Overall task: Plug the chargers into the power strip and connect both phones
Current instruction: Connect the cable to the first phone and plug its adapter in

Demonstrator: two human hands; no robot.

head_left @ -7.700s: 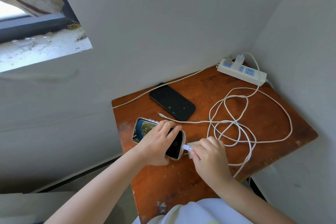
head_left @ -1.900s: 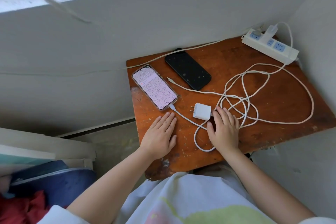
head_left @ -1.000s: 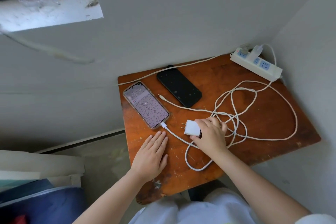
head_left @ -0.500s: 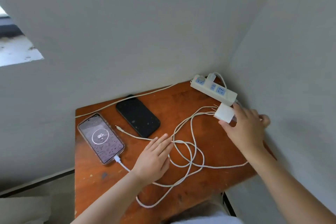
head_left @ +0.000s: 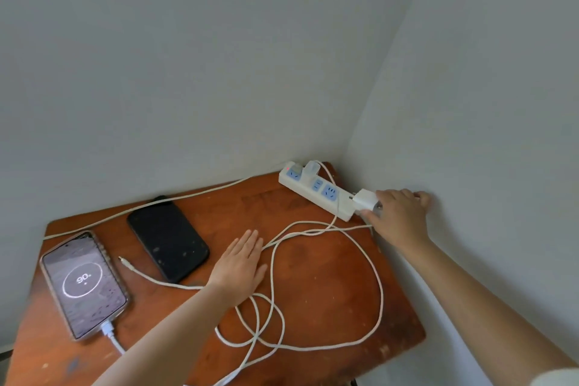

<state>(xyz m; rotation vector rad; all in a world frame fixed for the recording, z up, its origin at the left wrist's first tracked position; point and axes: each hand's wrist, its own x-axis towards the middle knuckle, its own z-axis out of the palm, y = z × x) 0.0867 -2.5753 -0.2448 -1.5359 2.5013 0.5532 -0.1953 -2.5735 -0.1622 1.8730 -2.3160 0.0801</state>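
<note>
a white charger (head_left: 365, 199) is held in the right hand (head_left: 398, 216), pinched between thumb and fingers, at the near end of the strip (head_left: 316, 191). its prongs are pointed toward the strip, just beside the end, and are not seated in a socket. the strip is laid at the far right corner of the table (head_left: 329, 263), close to the wall. a second charger (head_left: 311, 168) is already seated in the strip near its far end, and a small red light is seen at that end.

the left hand (head_left: 239, 266) is laid flat and open on the table, fingers together, nothing held; the looped white cable (head_left: 380, 291) is touched or nearly touched by its edge.

a lit phone (head_left: 84, 283) is laid at the left edge, with "90" shown on its screen and a cable plug (head_left: 108, 330) fitted into its near end. a dark phone (head_left: 167, 238) is laid beside it, screen off. a loose cable tip (head_left: 123, 261) is left between the two phones, joined to neither.
</note>
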